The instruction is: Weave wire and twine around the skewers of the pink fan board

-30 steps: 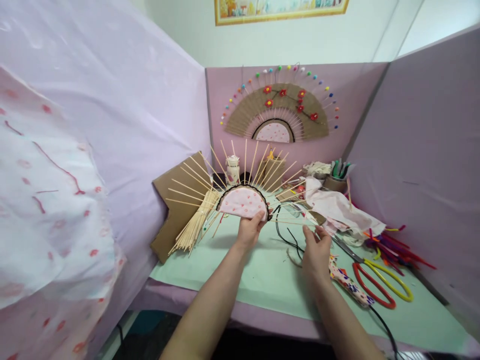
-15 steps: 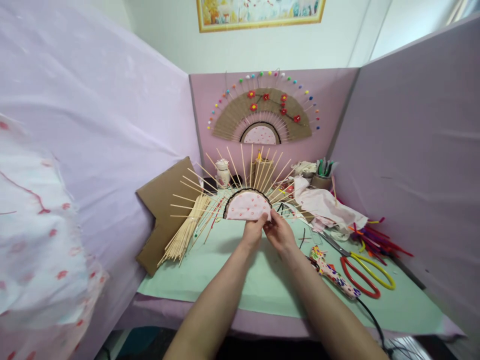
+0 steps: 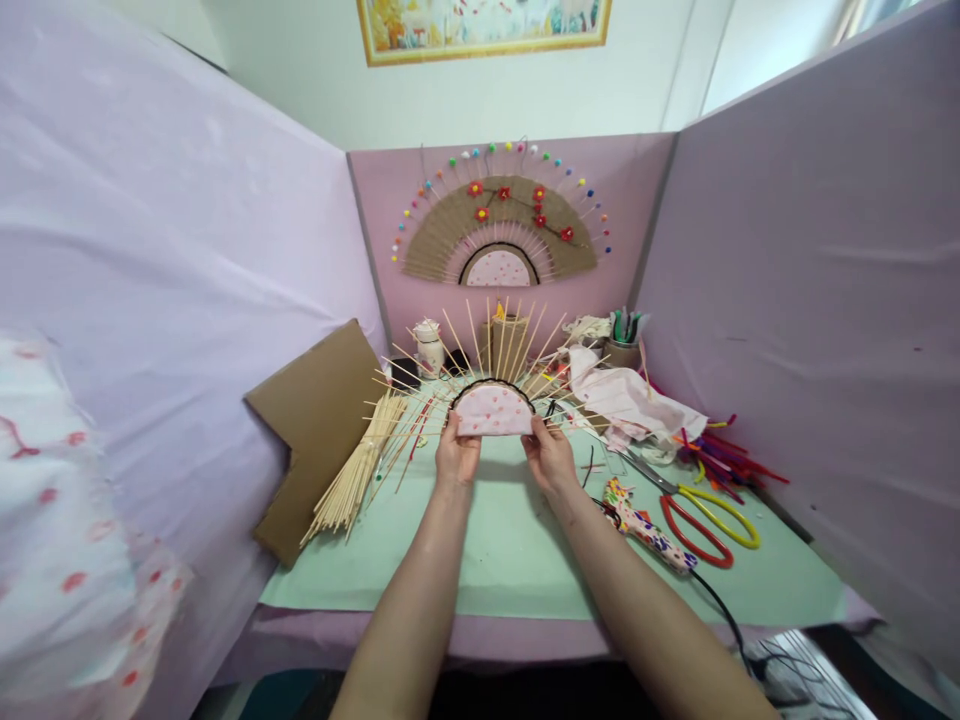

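Held above the green table is a half-round fan base (image 3: 493, 411), covered in pink spotted cloth with a black trim along its curve. Thin wooden sticks (image 3: 512, 345) fan out from that curved edge. My left hand (image 3: 457, 455) grips the base's lower left corner, thumb in front and fingers behind. At the lower right corner my right hand (image 3: 550, 455) pinches it the same way. A decorated fan (image 3: 499, 215) with red flowers and coloured beads hangs on the pink back panel behind.
On the left, a bundle of sticks (image 3: 358, 465) lies against brown cardboard (image 3: 315, 430). To the right are a patterned glue gun (image 3: 651, 535), large scissors (image 3: 694, 505), crumpled cloth (image 3: 634, 400) and pipe cleaners (image 3: 727, 455). A white bottle (image 3: 429, 347) stands at the back.
My left hand has slid from the middle of the lower edge to the left corner, so my hands are now apart. The fan base is tilted differently, and the view has turned slightly right.
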Motion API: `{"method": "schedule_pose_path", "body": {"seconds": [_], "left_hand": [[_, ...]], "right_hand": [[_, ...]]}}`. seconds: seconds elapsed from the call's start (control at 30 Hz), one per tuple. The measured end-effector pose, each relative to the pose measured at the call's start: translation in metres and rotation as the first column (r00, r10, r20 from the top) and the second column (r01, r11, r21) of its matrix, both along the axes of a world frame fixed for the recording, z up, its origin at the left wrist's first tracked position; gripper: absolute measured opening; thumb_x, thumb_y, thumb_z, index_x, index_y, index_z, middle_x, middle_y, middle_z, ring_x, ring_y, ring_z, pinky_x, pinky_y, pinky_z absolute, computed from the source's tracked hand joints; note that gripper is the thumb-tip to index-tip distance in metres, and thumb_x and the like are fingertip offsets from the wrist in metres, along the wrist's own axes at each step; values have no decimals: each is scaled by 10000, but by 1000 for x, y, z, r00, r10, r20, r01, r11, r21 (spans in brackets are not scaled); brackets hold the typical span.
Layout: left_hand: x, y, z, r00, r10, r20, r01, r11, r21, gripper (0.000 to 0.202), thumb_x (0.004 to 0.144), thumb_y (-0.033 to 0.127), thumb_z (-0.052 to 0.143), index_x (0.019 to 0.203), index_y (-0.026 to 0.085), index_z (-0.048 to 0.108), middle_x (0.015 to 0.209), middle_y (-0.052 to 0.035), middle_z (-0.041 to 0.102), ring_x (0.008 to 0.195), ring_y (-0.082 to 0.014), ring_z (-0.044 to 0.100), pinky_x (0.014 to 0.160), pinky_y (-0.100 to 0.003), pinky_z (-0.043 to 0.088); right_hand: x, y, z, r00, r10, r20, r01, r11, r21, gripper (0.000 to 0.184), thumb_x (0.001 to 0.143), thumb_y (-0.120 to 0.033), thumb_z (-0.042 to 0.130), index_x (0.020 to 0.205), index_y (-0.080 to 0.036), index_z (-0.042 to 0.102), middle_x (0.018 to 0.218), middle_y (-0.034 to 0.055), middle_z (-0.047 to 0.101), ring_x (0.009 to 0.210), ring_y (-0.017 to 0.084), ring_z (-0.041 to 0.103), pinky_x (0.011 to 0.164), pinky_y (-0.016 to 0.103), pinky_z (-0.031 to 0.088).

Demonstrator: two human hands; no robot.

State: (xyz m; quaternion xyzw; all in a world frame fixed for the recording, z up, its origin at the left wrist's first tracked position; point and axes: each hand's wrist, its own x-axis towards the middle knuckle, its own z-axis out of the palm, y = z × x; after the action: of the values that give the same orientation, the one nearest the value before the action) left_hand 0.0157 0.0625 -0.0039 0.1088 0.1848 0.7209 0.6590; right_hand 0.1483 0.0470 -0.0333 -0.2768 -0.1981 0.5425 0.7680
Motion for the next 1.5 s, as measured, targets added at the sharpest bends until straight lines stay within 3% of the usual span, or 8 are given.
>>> {"method": "schedule_pose_path", "body": {"seconds": [0.2, 0.33, 0.6, 0.73, 0.87, 1.0, 1.27, 1.5], "left_hand": [[5, -4, 2, 1000, -18, -1, 18, 1000, 22, 115, 875, 180, 545, 924, 147, 644, 1003, -67, 719, 1074, -141, 621, 945, -272, 482], [15, -11, -1, 989, -148, -26, 150, 987, 62, 174, 842, 203, 601, 1009, 164, 633, 1083, -78, 698, 1089, -171, 618, 977, -334, 474], [18, -16, -1, 978, -210, -14, 211, 974, 83, 150, 871, 180, 556, 1000, 157, 629, 1031, -59, 705, 1015, -130, 640, 959, -276, 473], [20, -19, -1, 980, -184, -76, 190, 978, 89, 170, 816, 191, 636, 985, 176, 629, 1031, -54, 702, 1015, -143, 635, 952, -293, 466], [34, -26, -8, 945, -209, -252, 249, 959, 139, 295, 703, 192, 745, 976, 182, 634, 999, -49, 705, 999, -166, 636, 969, -335, 432], [48, -28, -18, 904, -74, -421, 163, 970, 180, 324, 680, 254, 759, 975, 171, 652, 977, -53, 711, 1049, -180, 614, 991, -316, 394], [50, -27, -22, 892, -25, -452, 123, 974, 188, 305, 679, 314, 752, 932, 166, 669, 936, -45, 717, 991, -180, 628, 966, -317, 412], [51, -33, -18, 875, -34, -483, 133, 976, 171, 263, 626, 253, 788, 848, 156, 685, 862, -42, 720, 946, -182, 637, 943, -307, 428]], "right_hand": [[1, -1, 1, 1000, 17, -9, -16, 1000, 25, 253, 604, -302, 814, 691, -196, 601, 697, -58, 661, 652, 73, 594, 613, 184, 493], [-2, -4, 2, 998, 50, -30, -49, 998, 44, 243, 613, -301, 812, 701, -204, 607, 709, -64, 665, 692, 76, 604, 640, 187, 493], [-6, -12, 6, 987, 155, -46, -151, 986, 67, 250, 609, -270, 813, 806, -225, 665, 835, -43, 714, 747, 88, 633, 684, 204, 496], [-7, -12, 6, 985, 164, -55, -159, 983, 89, 227, 603, -233, 820, 784, -204, 685, 842, -26, 726, 780, 94, 642, 720, 198, 508], [-7, -10, 4, 979, 184, -93, -176, 980, 93, 190, 620, -252, 814, 739, -191, 679, 822, -5, 728, 780, 108, 654, 752, 209, 527], [-8, -9, 0, 965, 229, -126, -221, 973, 72, 163, 648, -268, 797, 694, -194, 660, 775, 2, 721, 757, 115, 662, 726, 210, 545], [-8, -9, 0, 952, 274, -138, -269, 961, 57, 156, 644, -249, 804, 698, -218, 661, 726, -36, 710, 728, 89, 657, 706, 175, 552], [-12, -16, 6, 958, 284, -32, -282, 958, 51, 198, 611, -264, 816, 632, -216, 625, 744, -26, 706, 808, 103, 659, 807, 187, 538]]}}
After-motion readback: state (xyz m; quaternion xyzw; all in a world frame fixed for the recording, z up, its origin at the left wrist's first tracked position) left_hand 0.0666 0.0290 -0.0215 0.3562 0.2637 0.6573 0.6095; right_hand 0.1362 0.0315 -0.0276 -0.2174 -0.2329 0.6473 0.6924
